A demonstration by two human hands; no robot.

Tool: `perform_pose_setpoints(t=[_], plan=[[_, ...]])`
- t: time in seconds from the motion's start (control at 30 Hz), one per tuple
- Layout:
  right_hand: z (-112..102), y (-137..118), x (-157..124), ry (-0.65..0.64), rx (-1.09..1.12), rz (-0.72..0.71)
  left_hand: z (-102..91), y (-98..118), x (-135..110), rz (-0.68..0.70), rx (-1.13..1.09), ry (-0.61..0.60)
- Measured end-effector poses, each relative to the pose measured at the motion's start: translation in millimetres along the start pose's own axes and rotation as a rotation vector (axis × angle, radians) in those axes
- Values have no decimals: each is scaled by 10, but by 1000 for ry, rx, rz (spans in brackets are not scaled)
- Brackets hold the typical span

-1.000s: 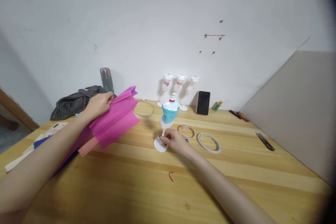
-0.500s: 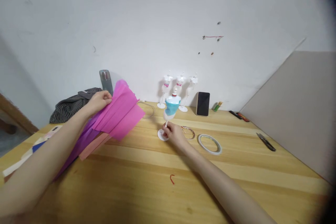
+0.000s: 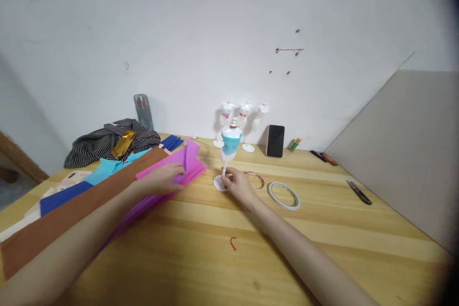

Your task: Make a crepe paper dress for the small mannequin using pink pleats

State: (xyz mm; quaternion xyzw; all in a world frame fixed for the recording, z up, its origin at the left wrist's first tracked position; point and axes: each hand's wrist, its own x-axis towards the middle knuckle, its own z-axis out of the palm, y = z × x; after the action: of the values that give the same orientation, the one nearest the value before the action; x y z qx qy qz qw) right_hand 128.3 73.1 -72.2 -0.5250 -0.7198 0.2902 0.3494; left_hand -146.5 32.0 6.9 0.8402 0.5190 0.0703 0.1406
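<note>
My left hand (image 3: pixel 163 180) is closed on a thin sheet of pink crepe paper (image 3: pixel 193 168), with purple paper (image 3: pixel 141 210) trailing beneath my wrist toward me. The far end of the pink sheet is creased and rises off the table. With my right hand (image 3: pixel 238 185) I pinch the foot of a small white dress-form figure (image 3: pixel 228 146) near its round base. Blue-turquoise material wraps its torso, and a red band circles its neck. It stands upright, leaning slightly.
Behind are several similar white figures (image 3: pixel 244 114), a phone (image 3: pixel 275 141), a green bottle (image 3: pixel 295 145) and a flask (image 3: pixel 143 111). Rightward lie a tape roll (image 3: pixel 296 204), a wire ring (image 3: pixel 261 182) and scissors (image 3: pixel 359 193). Brown paper (image 3: pixel 71 217) and striped cloth (image 3: pixel 93 144) lie left.
My left hand has come down and to the right with the pink paper, uncovering the brown, blue and gold pieces. My right hand keeps its place at the figure, which now stands straighter.
</note>
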Motion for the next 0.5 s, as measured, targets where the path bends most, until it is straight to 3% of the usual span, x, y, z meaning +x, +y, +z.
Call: perform_pose_setpoints(t=[0.13, 0.2, 0.33, 0.5], plan=[[-132, -37, -101, 51, -128, 37, 226, -99, -200, -205, 246, -193], [-169, -81, -180, 57, -245, 26, 248, -222, -300, -264, 273, -220], [-65, -247, -330, -141, -260, -187, 152, -463, -444, -290, 223, -194], [329, -474, -256, -301, -199, -484, -111, -712, -471, -255, 84, -76]])
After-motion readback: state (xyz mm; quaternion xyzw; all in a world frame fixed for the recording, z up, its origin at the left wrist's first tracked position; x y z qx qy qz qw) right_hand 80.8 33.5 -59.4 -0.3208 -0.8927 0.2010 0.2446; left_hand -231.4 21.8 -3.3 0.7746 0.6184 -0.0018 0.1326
